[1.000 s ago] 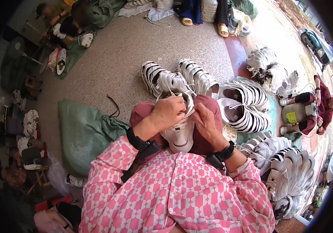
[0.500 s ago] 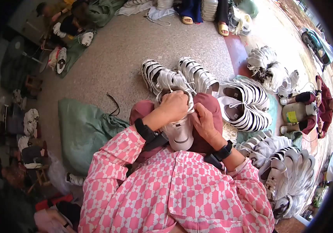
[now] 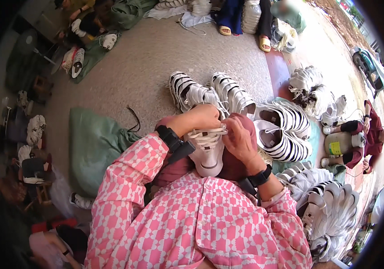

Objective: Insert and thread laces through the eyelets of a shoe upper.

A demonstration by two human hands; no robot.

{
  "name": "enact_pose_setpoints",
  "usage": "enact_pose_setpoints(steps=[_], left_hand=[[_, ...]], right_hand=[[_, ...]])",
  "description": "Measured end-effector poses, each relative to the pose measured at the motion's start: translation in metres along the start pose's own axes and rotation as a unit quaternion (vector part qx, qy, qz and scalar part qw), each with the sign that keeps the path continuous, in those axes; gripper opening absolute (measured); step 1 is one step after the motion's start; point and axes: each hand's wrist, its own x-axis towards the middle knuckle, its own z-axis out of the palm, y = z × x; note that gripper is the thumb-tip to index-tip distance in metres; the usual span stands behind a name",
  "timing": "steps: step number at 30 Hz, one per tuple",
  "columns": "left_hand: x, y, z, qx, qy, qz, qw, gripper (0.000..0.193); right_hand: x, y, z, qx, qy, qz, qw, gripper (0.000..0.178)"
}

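A white lace-up sneaker (image 3: 208, 162) rests on my lap between my knees, its toe toward me. Pale shoelaces (image 3: 208, 140) cross its upper in several rows. At the ankle end, my left hand (image 3: 204, 116) is closed, palm down, over the shoe's top; its fingertips are partly hidden. Close by on the right side, my right hand (image 3: 240, 141) pinches at the top lace, thumb and forefinger together. Just beyond my knees stand more white strappy sneakers (image 3: 232, 92) with dark gaps.
To the right lie stacked striped sneakers (image 3: 286, 145) and a heap of white shoes (image 3: 331, 210). A green sack (image 3: 91, 148) sits at my left. Other people work around the edges; one in dark red (image 3: 371, 130) sits at right. A scooter (image 3: 371, 67) stands far right.
My left hand has lifted from inside the shoe's opening and moved slightly up and right. Both hands are now closer together, and the lace rows show more fully.
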Motion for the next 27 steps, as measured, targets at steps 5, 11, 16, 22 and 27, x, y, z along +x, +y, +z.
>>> enact_pose_setpoints(steps=[5,11,16,22,27], left_hand=[[0.002,-0.005,0.005,0.124,0.017,0.064,0.99,0.023],[-0.004,-0.016,-0.019,-0.051,-0.082,0.076,0.992,0.047],[-0.039,-0.05,-0.006,-0.286,-0.014,0.108,0.952,0.034],[-0.085,-0.055,0.005,-0.06,0.219,0.22,0.949,0.022],[-0.091,-0.059,0.014,-0.062,0.274,0.216,0.935,0.025]], right_hand=[[0.019,0.007,-0.018,-0.123,-0.053,-0.155,0.979,0.025],[0.034,0.014,-0.036,-0.186,-0.168,-0.144,0.957,0.015],[0.032,0.014,-0.033,-0.102,-0.124,-0.118,0.98,0.01],[0.036,0.006,-0.032,-0.008,-0.18,-0.096,0.979,0.018],[0.043,0.002,-0.042,-0.058,-0.234,-0.111,0.964,0.018]])
